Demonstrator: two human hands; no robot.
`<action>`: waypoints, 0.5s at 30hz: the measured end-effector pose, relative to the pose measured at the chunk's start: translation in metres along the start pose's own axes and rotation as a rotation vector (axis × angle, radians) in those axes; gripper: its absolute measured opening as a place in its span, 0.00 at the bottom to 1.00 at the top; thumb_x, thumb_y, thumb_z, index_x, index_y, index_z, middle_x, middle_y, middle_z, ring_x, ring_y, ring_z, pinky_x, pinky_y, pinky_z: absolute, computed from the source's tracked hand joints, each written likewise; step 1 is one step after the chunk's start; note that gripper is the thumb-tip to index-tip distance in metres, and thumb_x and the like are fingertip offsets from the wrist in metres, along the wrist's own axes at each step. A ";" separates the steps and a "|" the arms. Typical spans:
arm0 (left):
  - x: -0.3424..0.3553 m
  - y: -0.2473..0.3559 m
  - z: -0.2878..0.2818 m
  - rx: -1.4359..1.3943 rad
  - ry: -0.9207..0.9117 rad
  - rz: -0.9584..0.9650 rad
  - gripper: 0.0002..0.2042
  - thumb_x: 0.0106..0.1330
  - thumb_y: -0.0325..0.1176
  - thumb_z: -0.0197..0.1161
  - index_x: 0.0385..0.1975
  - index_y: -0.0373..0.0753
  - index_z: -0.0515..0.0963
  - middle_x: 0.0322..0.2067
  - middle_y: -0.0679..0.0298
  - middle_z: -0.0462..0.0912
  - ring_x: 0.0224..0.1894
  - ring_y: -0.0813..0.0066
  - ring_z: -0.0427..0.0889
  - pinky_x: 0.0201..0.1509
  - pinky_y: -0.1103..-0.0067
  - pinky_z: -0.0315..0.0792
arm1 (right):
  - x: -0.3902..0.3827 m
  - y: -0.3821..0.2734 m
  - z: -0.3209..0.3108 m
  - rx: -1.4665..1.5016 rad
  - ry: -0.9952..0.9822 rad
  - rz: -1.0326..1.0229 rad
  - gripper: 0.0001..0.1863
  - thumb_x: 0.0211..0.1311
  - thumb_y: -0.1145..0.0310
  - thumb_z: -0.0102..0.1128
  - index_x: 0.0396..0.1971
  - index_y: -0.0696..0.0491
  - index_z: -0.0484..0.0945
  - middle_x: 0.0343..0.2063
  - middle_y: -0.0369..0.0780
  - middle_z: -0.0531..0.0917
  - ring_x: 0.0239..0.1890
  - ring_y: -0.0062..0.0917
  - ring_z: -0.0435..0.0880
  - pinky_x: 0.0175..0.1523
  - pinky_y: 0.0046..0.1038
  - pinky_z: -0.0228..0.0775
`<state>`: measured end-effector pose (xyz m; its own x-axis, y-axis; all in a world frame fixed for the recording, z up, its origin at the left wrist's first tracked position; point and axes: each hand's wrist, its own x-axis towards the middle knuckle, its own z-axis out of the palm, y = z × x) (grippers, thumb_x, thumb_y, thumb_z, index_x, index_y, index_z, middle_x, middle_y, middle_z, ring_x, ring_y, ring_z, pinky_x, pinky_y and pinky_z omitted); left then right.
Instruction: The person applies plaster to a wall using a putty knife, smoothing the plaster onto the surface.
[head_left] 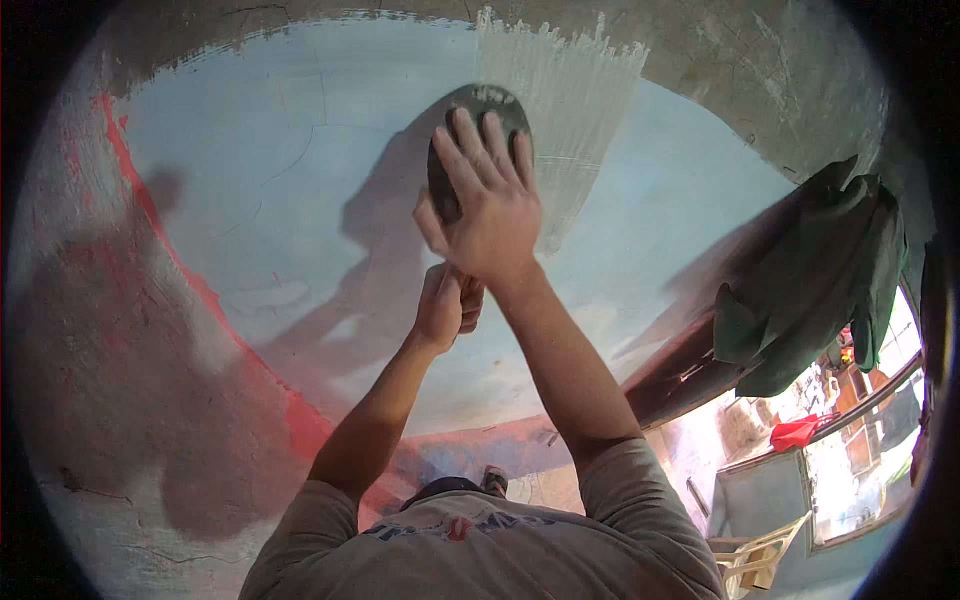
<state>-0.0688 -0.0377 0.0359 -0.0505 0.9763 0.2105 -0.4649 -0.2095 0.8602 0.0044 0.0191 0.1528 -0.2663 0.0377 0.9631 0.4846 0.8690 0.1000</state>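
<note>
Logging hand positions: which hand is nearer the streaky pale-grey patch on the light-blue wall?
Right. The right hand is spread on the dark oval tool, at the left edge of the patch; the left hand is lower and farther.

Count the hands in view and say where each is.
2. The right hand lies flat, fingers spread, on the dark tool; the left hand is just below, closed, apparently on the tool's mostly hidden handle. No others are visible.
</note>
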 end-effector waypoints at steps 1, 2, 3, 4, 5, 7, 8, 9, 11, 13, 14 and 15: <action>0.007 0.007 0.009 0.034 0.085 0.050 0.26 0.80 0.57 0.45 0.23 0.44 0.63 0.12 0.75 0.56 0.10 0.86 0.49 0.13 0.81 0.42 | 0.012 0.007 0.002 -0.003 0.041 -0.001 0.31 0.51 0.58 0.66 0.58 0.51 0.83 0.63 0.46 0.80 0.66 0.49 0.76 0.73 0.55 0.58; 0.013 0.026 0.017 0.030 0.084 0.047 0.26 0.80 0.57 0.45 0.23 0.44 0.63 0.12 0.75 0.56 0.10 0.86 0.49 0.13 0.81 0.42 | 0.029 0.011 -0.002 -0.006 0.037 -0.002 0.31 0.51 0.58 0.66 0.58 0.51 0.83 0.63 0.46 0.80 0.66 0.49 0.76 0.73 0.55 0.58; 0.020 0.045 0.023 0.036 0.017 0.033 0.26 0.80 0.56 0.45 0.22 0.44 0.63 0.13 0.75 0.56 0.10 0.86 0.49 0.13 0.80 0.42 | 0.046 0.015 -0.005 -0.010 0.069 -0.016 0.31 0.51 0.57 0.67 0.58 0.51 0.83 0.62 0.46 0.81 0.66 0.50 0.76 0.73 0.54 0.59; 0.025 0.054 0.024 0.043 -0.049 0.019 0.26 0.80 0.56 0.46 0.22 0.44 0.62 0.13 0.76 0.56 0.10 0.86 0.49 0.14 0.80 0.42 | 0.055 0.019 -0.005 -0.013 0.102 -0.030 0.31 0.51 0.57 0.67 0.57 0.51 0.83 0.62 0.46 0.81 0.66 0.50 0.76 0.73 0.54 0.59; 0.027 0.054 0.020 0.052 -0.078 0.041 0.26 0.80 0.56 0.46 0.23 0.44 0.64 0.13 0.75 0.56 0.10 0.86 0.48 0.14 0.80 0.41 | 0.056 0.019 -0.001 -0.048 0.085 -0.049 0.34 0.51 0.53 0.68 0.59 0.53 0.81 0.64 0.47 0.78 0.67 0.50 0.74 0.74 0.56 0.57; 0.020 0.039 0.014 0.036 -0.051 0.031 0.26 0.80 0.57 0.46 0.23 0.44 0.64 0.13 0.76 0.56 0.10 0.86 0.48 0.14 0.80 0.41 | 0.043 0.014 0.000 -0.036 0.068 -0.031 0.33 0.51 0.55 0.68 0.59 0.52 0.81 0.64 0.47 0.79 0.67 0.50 0.75 0.74 0.55 0.58; 0.011 0.030 0.008 0.024 -0.016 0.022 0.26 0.80 0.58 0.46 0.23 0.44 0.64 0.13 0.76 0.56 0.10 0.86 0.48 0.14 0.80 0.41 | 0.032 0.006 0.000 -0.016 0.052 -0.012 0.32 0.51 0.57 0.68 0.59 0.51 0.82 0.63 0.47 0.80 0.67 0.50 0.75 0.73 0.55 0.58; 0.001 0.014 0.009 0.067 0.051 0.004 0.29 0.80 0.61 0.42 0.21 0.44 0.66 0.11 0.77 0.56 0.09 0.86 0.49 0.13 0.81 0.42 | 0.014 0.001 0.000 -0.008 0.007 0.014 0.32 0.51 0.57 0.67 0.59 0.50 0.82 0.64 0.47 0.79 0.68 0.50 0.74 0.74 0.56 0.58; -0.011 -0.006 0.001 0.039 0.045 -0.030 0.28 0.80 0.58 0.41 0.22 0.43 0.66 0.12 0.76 0.57 0.09 0.85 0.50 0.13 0.81 0.43 | -0.010 -0.007 -0.001 -0.002 -0.016 0.027 0.32 0.51 0.57 0.67 0.59 0.51 0.82 0.64 0.47 0.79 0.68 0.50 0.74 0.74 0.56 0.57; -0.010 -0.012 -0.007 0.056 0.039 -0.036 0.27 0.80 0.57 0.41 0.22 0.44 0.66 0.12 0.76 0.57 0.10 0.85 0.50 0.13 0.81 0.43 | -0.013 -0.005 0.002 -0.005 -0.034 0.018 0.32 0.52 0.57 0.67 0.59 0.51 0.82 0.64 0.47 0.79 0.68 0.51 0.74 0.74 0.55 0.57; -0.005 0.001 0.004 0.065 0.047 -0.018 0.27 0.80 0.57 0.42 0.22 0.44 0.65 0.12 0.77 0.57 0.10 0.85 0.50 0.13 0.80 0.43 | 0.000 0.002 -0.002 -0.010 -0.039 0.020 0.32 0.52 0.57 0.67 0.59 0.51 0.82 0.64 0.47 0.79 0.68 0.51 0.74 0.74 0.55 0.57; 0.002 0.016 0.012 0.076 0.060 0.000 0.26 0.80 0.57 0.43 0.22 0.44 0.65 0.12 0.77 0.56 0.10 0.85 0.50 0.13 0.80 0.43 | 0.017 0.008 -0.004 -0.009 0.010 0.001 0.32 0.52 0.56 0.66 0.59 0.51 0.81 0.64 0.47 0.79 0.67 0.51 0.75 0.74 0.55 0.58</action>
<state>-0.0653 -0.0401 0.0558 -0.1041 0.9773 0.1845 -0.3967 -0.2110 0.8934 0.0069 0.0245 0.1707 -0.2573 0.0334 0.9658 0.4922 0.8646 0.1012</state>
